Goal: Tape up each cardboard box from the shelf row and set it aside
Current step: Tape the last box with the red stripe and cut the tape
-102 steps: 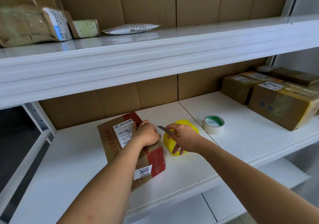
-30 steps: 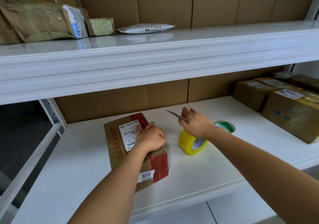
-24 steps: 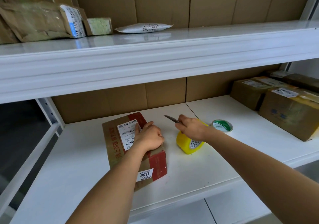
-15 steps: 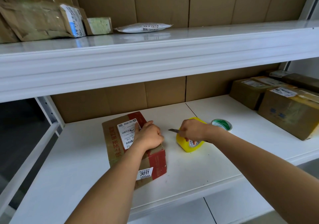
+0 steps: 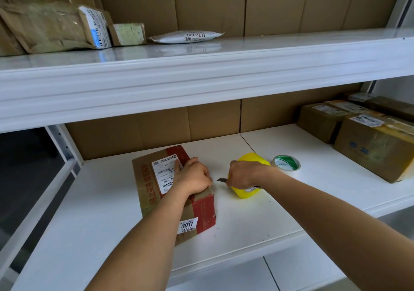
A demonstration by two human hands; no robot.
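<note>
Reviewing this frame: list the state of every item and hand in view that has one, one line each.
Cardboard box: lying closed on the middle shelf, labels up.
Left hand: curled, pressing on the box top.
Right hand: gripping the knife, resting on the yellow roll.
Knife: blade out, pointing at the box.
Yellow tape roll: on edge under the right hand.
Green-core tape roll: lying flat, untouched.
Boxes at right: taped shut.

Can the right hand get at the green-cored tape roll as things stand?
Probably not yet: the right hand is full, gripping a blade and the yellow tape roll. The green-cored tape roll lies just beyond that wrist on open shelf, nothing blocking it.
</note>
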